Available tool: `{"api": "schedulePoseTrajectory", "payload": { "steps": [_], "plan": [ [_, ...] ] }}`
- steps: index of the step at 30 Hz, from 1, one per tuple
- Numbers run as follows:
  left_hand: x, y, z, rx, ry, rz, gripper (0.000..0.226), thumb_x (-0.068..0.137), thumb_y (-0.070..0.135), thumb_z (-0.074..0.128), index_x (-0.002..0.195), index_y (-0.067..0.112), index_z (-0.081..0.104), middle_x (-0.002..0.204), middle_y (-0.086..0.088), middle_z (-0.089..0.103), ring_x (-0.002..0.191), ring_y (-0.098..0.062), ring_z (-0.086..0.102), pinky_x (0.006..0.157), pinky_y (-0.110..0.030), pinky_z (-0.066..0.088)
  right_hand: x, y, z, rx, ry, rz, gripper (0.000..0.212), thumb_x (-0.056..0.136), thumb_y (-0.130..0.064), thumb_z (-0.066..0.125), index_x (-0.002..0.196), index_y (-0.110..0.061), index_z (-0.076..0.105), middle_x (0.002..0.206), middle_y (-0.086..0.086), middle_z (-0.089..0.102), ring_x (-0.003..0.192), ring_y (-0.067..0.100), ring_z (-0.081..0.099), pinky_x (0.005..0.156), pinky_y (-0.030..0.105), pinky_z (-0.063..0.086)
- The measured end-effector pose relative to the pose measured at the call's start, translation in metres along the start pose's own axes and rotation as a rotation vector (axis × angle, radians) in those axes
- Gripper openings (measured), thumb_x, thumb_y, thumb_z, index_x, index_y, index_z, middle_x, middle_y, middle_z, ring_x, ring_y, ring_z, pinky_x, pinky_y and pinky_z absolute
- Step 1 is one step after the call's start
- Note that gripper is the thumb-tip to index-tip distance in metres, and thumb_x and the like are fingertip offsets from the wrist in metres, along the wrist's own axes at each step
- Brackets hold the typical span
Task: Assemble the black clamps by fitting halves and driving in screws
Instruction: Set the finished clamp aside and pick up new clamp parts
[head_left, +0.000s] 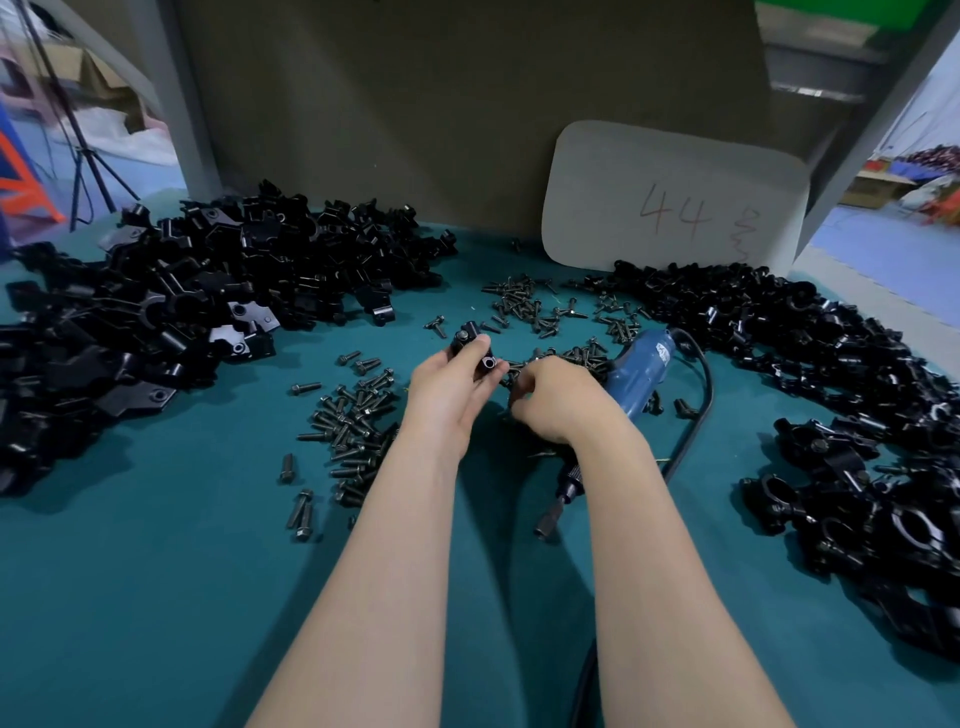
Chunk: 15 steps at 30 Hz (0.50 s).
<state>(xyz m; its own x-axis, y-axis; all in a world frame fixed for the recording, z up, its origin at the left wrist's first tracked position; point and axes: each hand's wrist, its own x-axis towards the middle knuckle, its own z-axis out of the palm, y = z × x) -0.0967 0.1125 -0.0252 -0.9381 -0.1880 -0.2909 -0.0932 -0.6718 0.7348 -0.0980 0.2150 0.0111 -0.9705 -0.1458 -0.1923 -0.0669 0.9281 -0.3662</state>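
Left hand (452, 384) grips a clamp (474, 349) mid-table, thumb curled over it. Right hand (553, 400) sits just beside it, fingers curled down into the screws (358, 421); can't tell if it's pinching one. Blue driver (644, 374) lies right of that, logo too blurry to read. Loose halves (182, 306) heaped left, clamps (841, 415) piled right. Far card (675, 192) reads "44".

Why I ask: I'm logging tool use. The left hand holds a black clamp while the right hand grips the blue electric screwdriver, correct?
Not quite. In the head view the blue electric screwdriver lies ungripped on the teal table top; the right hand, fingers curled, is at the loose black screws beside it. The left hand does hold a black clamp.
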Motion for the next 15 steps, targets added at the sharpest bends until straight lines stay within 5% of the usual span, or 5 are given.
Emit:
{"api": "schedulePoseTrajectory", "payload": {
  "steps": [8, 15],
  "plan": [
    [-0.002, 0.001, 0.001, 0.011, 0.015, 0.017, 0.011, 0.095, 0.014, 0.058, 0.092, 0.004, 0.06, 0.109, -0.018, 0.062, 0.089, -0.024, 0.066, 0.071, -0.022, 0.059, 0.008, -0.006, 0.017, -0.123, 0.029, 0.016, 0.017, 0.09, -0.008, 0.057, 0.107, -0.006, 0.054, 0.091, 0.008, 0.052, 0.078, 0.023, 0.048, 0.066, 0.029, 0.04],
    [-0.001, 0.0, -0.001, 0.027, 0.017, 0.026, 0.011, 0.094, 0.015, 0.061, 0.095, 0.005, 0.059, 0.113, -0.019, 0.064, 0.081, -0.019, 0.068, 0.073, -0.022, 0.059, 0.01, -0.002, 0.015, 0.077, 0.172, 0.001, 0.021, 0.095, -0.009, 0.051, 0.115, -0.006, 0.056, 0.11, 0.014, 0.061, 0.091, 0.025, 0.057, 0.073, 0.029, 0.044]
  ]
}}
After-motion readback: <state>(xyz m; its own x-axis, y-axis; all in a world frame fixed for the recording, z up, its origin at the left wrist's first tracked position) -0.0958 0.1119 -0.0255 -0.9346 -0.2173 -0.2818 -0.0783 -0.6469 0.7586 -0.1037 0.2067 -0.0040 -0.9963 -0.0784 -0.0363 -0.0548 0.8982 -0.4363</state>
